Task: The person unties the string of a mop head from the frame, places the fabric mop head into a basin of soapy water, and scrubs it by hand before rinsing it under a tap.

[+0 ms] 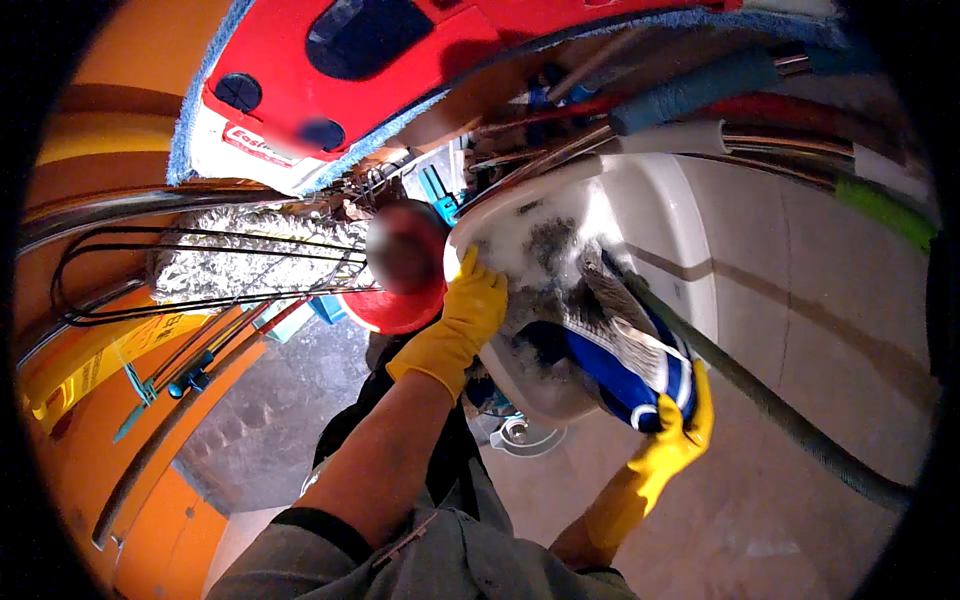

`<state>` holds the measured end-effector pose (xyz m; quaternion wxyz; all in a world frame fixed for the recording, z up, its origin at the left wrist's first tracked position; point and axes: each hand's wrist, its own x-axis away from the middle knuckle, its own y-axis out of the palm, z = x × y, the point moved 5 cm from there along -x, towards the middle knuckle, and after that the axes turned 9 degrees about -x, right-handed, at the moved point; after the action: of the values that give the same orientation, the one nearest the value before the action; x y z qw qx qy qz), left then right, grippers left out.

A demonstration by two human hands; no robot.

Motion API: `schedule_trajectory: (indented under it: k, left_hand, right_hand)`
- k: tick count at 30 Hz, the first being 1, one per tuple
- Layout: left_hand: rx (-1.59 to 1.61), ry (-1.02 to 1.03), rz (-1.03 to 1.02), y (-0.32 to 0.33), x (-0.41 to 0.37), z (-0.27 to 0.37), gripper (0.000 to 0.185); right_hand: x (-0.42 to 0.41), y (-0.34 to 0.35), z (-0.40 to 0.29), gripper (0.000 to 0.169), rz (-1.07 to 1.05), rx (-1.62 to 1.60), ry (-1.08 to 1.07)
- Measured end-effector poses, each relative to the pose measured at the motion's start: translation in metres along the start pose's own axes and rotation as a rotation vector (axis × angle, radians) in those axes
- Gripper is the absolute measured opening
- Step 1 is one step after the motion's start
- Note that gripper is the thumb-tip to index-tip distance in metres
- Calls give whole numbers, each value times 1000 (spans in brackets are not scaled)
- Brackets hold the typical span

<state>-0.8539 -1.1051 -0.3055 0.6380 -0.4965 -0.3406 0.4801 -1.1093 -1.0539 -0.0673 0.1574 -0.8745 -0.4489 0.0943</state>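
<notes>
My left hand [472, 311], in a yellow rubber glove, rests on the near left rim of a white utility sink [690, 217]. My right hand [679, 431], gloved the same way, grips the end of a blue mop pad [600, 360] with grey, wet-looking fibres. The pad hangs over the basin, its far end down in murky, foamy water [551, 240]. A dark green hose [735, 364] runs over the rim into the sink beside the pad. What the fingers of my left hand do around the rim is partly hidden.
Red bucket [394, 311] left of the sink; a grey fluffy duster or mop head [225, 255] and black wire loops [67, 277] beyond it. A red mop frame with blue-edged pad [390, 90] looms overhead. Several handles [697, 86] cross behind the sink. A yellow sign [97, 360] leans left.
</notes>
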Motion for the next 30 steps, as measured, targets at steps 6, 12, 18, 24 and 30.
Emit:
schedule_trajectory:
  k: [6, 12, 18, 24, 30]
  left_hand:
    - [-13, -68, -9, -8, 4, 0, 23]
    - [68, -68, 52, 5, 6, 6, 24]
    - [-2, -49, 45, -5, 6, 0, 26]
    - [53, -23, 144, -14, -1, 2, 20]
    - [69, -73, 12, -5, 4, -1, 26]
  right_hand:
    - [-12, 53, 128, 52, -234, 64, -24]
    - [-2, 113, 258, 65, -363, 189, 47]
    - [-4, 186, 296, 62, -606, 675, 144]
    - [-6, 205, 329, 59, -767, 1012, 330]
    - [-17, 212, 319, 56, -718, 712, 484]
